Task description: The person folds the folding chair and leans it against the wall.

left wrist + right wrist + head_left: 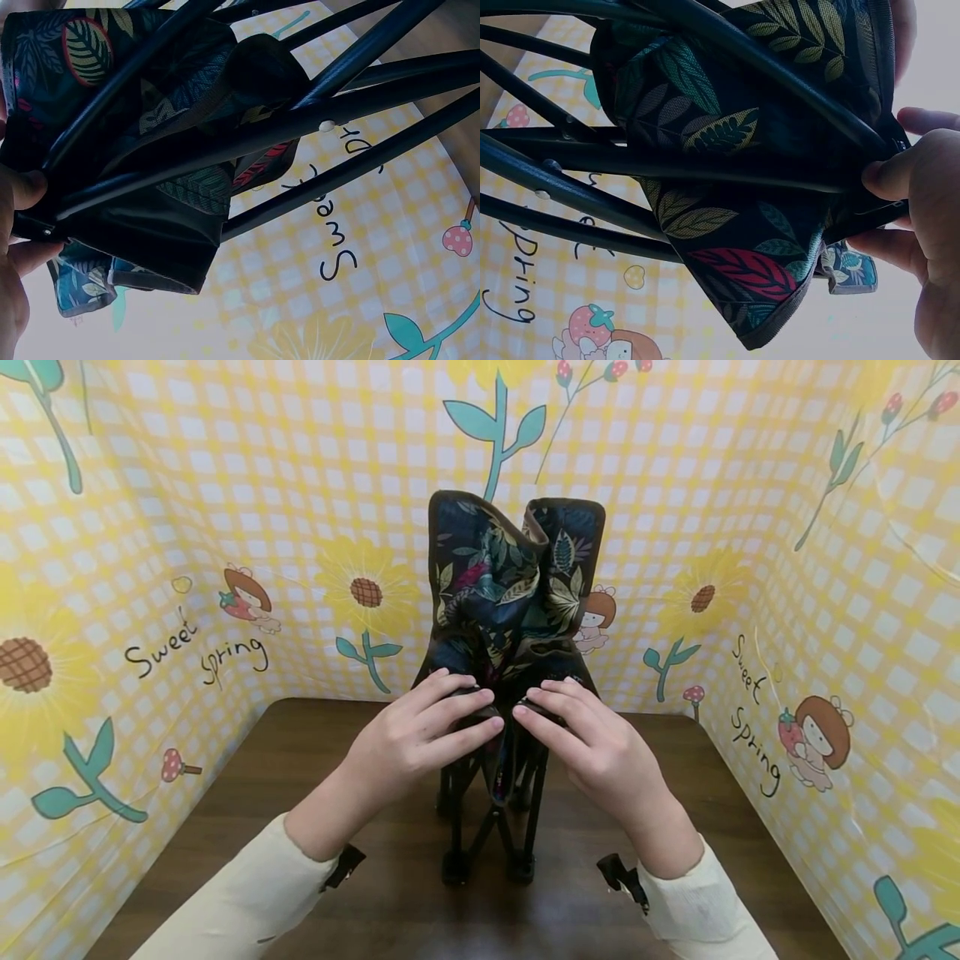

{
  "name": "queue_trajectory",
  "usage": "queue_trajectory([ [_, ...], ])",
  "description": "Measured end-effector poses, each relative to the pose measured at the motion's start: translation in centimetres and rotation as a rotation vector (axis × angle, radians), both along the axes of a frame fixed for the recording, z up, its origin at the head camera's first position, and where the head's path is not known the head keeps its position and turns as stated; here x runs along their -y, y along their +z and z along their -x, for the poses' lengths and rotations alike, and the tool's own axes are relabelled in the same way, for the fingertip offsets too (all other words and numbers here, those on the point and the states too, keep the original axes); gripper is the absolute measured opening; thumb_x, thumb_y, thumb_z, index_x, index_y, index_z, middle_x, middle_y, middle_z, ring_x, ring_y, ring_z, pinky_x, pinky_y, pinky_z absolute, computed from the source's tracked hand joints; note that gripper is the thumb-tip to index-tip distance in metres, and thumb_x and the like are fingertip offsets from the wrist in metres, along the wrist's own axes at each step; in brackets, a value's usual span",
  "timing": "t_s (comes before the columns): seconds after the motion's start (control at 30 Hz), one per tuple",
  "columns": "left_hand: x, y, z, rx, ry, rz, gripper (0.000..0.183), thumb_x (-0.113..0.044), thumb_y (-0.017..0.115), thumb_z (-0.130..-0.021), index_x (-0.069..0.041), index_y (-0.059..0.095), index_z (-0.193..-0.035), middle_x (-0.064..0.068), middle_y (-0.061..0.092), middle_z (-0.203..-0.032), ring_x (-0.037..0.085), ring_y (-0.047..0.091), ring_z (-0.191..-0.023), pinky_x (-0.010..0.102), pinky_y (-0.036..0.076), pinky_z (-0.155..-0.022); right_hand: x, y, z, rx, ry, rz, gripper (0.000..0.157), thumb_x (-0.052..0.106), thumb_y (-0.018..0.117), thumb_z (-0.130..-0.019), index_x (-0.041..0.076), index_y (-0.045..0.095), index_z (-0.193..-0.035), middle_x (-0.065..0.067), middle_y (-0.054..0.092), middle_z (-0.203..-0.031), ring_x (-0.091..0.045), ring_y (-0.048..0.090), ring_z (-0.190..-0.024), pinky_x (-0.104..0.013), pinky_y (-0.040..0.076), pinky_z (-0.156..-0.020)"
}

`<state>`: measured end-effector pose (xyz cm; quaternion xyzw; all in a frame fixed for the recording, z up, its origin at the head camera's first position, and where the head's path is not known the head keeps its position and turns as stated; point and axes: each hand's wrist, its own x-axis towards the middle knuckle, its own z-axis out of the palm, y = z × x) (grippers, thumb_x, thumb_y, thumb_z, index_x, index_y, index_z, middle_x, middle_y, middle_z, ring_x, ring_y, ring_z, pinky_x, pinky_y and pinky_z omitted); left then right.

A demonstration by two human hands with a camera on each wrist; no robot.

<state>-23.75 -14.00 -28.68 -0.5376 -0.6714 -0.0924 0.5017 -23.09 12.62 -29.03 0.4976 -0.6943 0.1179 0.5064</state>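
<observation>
A small folding camp chair (487, 577) with dark leaf-print fabric stands partly folded, its back fabric creased in the middle. My left hand (401, 735) grips the near left corner of the seat, with the thumb (28, 187) against the black tube end. Opposite it, my right hand (600, 739) holds the near right corner, thumb (889, 178) on the tube there. Between the hands the seat fabric (501, 777) sags in a narrow fold. The crossed black legs (456, 835) stand close together below.
The chair stands on a dark brown wooden table (337, 910). Yellow checked sheeting (300, 510) with flowers and cartoon figures walls in the back and both sides. Black straps with clips (624, 881) sit at the cuffs of the white sleeves (232, 893).
</observation>
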Motion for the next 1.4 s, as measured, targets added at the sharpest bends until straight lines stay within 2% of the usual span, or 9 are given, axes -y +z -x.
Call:
queue_trajectory([
  [0.43, -0.6, -0.3, 0.5, -0.003, 0.003, -0.036, 0.034, 0.005, 0.054, -0.103, -0.011, 0.075, -0.123, 0.013, 0.071, -0.126, 0.036, 0.067, -0.115, 0.057, 0.055, -0.097, 0.3, 0.0, 0.4, 0.009, -0.01, 0.01, 0.034, -0.008, 0.051, -0.103, 0.004, 0.07, -0.128, -0.018, 0.07, -0.12, -0.034, 0.069, -0.113, -0.053, 0.056, -0.098],
  [0.9, -0.7, -0.4, 1.1, 0.068, -0.056, -0.067, 0.039, 0.011, 0.067, -0.091, -0.011, 0.076, -0.122, 0.013, 0.071, -0.125, 0.036, 0.067, -0.115, 0.058, 0.054, -0.098, 0.7, -0.1, 0.9, 0.051, -0.017, 0.006, 0.033, -0.005, 0.052, -0.103, 0.005, 0.07, -0.129, -0.017, 0.07, -0.121, -0.034, 0.068, -0.115, -0.053, 0.054, -0.101],
  [1.4, -1.0, -0.5, 1.8, 0.121, -0.082, -0.094, 0.036, 0.007, 0.074, -0.089, -0.012, 0.077, -0.12, 0.013, 0.072, -0.126, 0.036, 0.066, -0.117, 0.055, 0.051, -0.104, 0.9, 0.0, 1.5, 0.08, -0.003, 0.01, 0.036, -0.008, 0.062, -0.097, 0.005, 0.069, -0.13, -0.017, 0.07, -0.121, -0.034, 0.068, -0.116, -0.052, 0.053, -0.102],
])
